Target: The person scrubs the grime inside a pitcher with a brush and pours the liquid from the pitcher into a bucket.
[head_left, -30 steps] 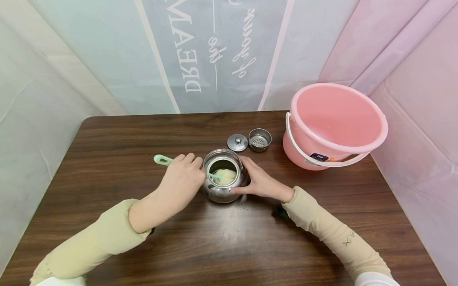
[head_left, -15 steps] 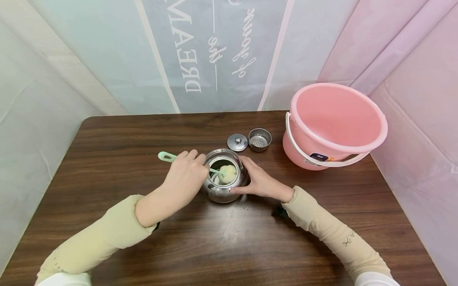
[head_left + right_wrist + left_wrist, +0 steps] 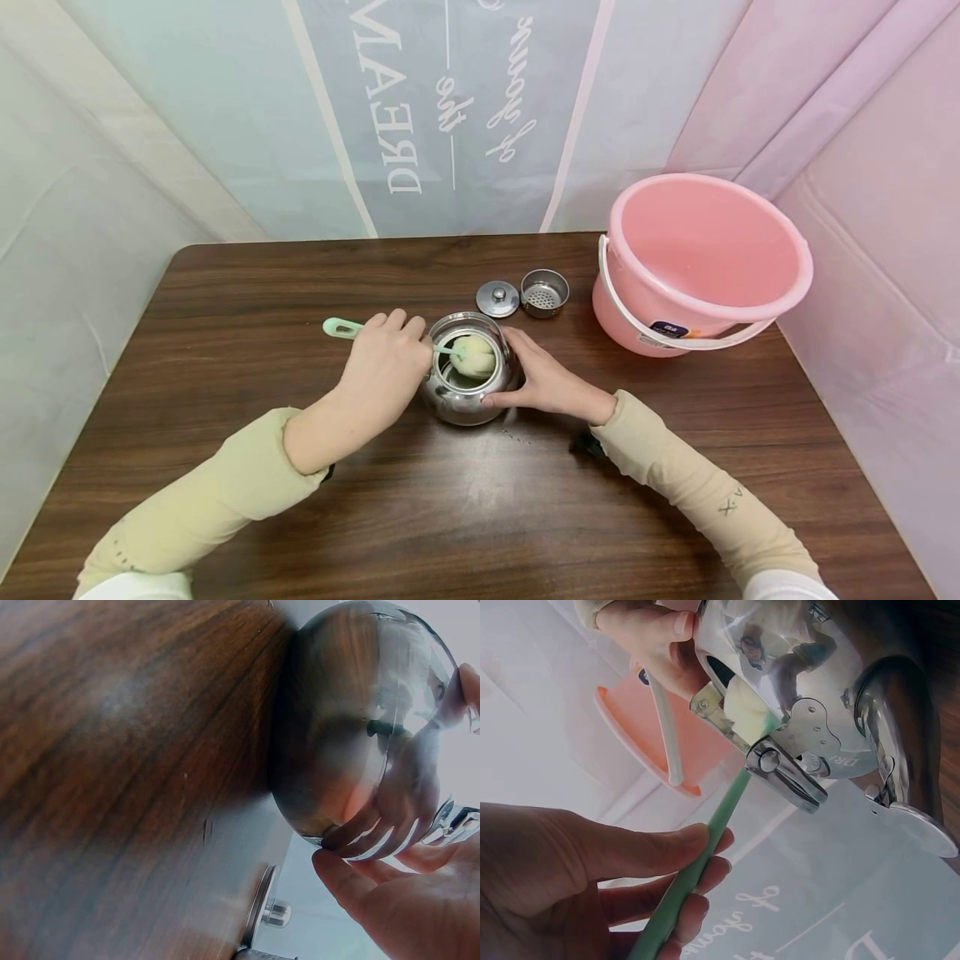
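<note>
A shiny steel teapot (image 3: 459,408) stands upright on the table with its round top uncovered. My left hand (image 3: 386,362) grips the light green handle (image 3: 697,870) of a cleaning brush, fingers and thumb wrapped about it. The brush's cream sponge head (image 3: 474,358) sits in the teapot's mouth, partly below the rim. My right hand (image 3: 543,379) holds the teapot's right side, thumb at the front and fingers round the back. In the left wrist view the teapot's spout (image 3: 900,742) and the hinge of its folded-down bail handle (image 3: 787,776) show.
Behind the teapot lie its knobbed lid (image 3: 498,298) and a perforated steel strainer (image 3: 545,293). A large pink bucket (image 3: 705,250) with a white handle stands at the table's back right. A printed cloth (image 3: 465,200) hangs along the back edge.
The brush has shifted right, then back left, and its sponge head now shows higher in the teapot's mouth. My right hand and the teapot have stayed put.
</note>
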Tool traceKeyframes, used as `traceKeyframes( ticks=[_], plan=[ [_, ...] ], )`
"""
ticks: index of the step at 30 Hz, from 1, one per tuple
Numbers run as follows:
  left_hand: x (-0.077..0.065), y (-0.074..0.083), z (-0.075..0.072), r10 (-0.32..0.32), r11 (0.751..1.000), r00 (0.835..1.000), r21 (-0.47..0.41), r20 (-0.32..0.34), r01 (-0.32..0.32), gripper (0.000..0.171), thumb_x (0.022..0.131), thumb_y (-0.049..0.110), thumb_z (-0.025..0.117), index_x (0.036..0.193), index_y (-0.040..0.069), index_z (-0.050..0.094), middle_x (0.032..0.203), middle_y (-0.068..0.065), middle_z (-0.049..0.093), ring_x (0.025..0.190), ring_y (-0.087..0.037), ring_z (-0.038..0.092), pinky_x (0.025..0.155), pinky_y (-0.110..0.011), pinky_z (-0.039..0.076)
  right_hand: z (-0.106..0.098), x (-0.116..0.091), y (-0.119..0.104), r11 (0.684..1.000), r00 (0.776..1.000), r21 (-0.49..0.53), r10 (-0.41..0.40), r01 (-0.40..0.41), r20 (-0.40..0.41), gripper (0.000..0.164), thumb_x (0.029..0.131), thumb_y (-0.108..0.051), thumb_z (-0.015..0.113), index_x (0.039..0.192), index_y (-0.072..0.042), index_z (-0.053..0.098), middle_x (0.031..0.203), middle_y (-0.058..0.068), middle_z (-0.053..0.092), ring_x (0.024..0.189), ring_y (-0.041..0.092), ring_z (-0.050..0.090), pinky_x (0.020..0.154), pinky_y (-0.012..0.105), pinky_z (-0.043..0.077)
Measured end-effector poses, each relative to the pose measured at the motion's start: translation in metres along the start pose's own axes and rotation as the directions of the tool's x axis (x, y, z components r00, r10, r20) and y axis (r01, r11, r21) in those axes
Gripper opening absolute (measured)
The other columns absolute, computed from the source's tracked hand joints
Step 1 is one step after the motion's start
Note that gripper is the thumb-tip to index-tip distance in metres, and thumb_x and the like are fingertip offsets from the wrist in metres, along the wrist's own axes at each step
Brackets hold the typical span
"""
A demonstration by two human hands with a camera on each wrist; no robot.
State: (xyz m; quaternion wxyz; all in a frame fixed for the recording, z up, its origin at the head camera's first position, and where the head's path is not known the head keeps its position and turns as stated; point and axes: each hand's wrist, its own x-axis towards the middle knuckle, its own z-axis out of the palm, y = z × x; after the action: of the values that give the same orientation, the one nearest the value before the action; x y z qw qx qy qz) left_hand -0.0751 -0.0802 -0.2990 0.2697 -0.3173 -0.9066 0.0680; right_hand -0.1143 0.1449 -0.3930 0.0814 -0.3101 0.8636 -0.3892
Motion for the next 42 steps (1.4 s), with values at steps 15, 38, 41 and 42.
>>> traceKeyframes(
  ticks=[15, 38, 41, 42],
  plan=[
    [-0.0028, 0.0002, -0.0041, -0.016, 0.999, 1.000, 0.043, 0.002, 0.016, 0.023, 0.069, -0.007, 0.062, 0.052, 0.007, 0.059, 0.058, -0.006, 0.045, 0.055, -0.024, 0.041, 0.051, -0.029, 0.030, -0.0014, -0.0001, 0.0001, 1.000, 1.000, -0.001, 0.001, -0.001, 0.002, 0.092, 0.068, -0.041, 0.078, 0.139, -0.008, 0.029, 0.135, 0.008, 0.037, 0.123, 0.017, 0.037, 0.102, 0.038, 0.031],
    [-0.0031, 0.0015, -0.0029, -0.025, 0.999, 0.998, 0.030, -0.050, 0.027, 0.031, 0.067, -0.013, 0.058, 0.045, 0.007, 0.051, 0.056, -0.006, 0.041, 0.053, -0.023, 0.038, 0.050, -0.028, 0.029, -0.0001, 0.0003, 0.0016, 1.000, 1.000, -0.006, -0.018, 0.018, -0.008, 0.092, 0.068, -0.040, 0.078, 0.139, -0.006, 0.029, 0.135, 0.009, 0.037, 0.124, 0.019, 0.037, 0.102, 0.039, 0.031],
    [-0.0026, 0.0020, -0.0011, -0.026, 0.999, 0.998, 0.025, -0.065, 0.027, 0.032, 0.068, -0.014, 0.056, 0.045, 0.007, 0.050, 0.055, -0.006, 0.041, 0.053, -0.023, 0.038, 0.049, -0.028, 0.028, -0.0001, -0.0001, 0.0012, 1.000, 1.000, -0.005, -0.022, 0.022, -0.012, 0.093, 0.067, -0.040, 0.078, 0.139, -0.006, 0.029, 0.135, 0.010, 0.038, 0.124, 0.020, 0.037, 0.102, 0.040, 0.031],
    [-0.0025, 0.0021, -0.0006, -0.026, 0.999, 0.997, 0.024, -0.067, 0.028, 0.033, 0.068, -0.015, 0.056, 0.044, 0.007, 0.049, 0.055, -0.007, 0.041, 0.053, -0.024, 0.038, 0.049, -0.028, 0.028, -0.0001, -0.0003, 0.0009, 1.000, 1.000, -0.006, -0.023, 0.023, -0.012, 0.093, 0.067, -0.040, 0.078, 0.139, -0.006, 0.029, 0.135, 0.010, 0.038, 0.124, 0.020, 0.037, 0.102, 0.040, 0.031]
  ],
)
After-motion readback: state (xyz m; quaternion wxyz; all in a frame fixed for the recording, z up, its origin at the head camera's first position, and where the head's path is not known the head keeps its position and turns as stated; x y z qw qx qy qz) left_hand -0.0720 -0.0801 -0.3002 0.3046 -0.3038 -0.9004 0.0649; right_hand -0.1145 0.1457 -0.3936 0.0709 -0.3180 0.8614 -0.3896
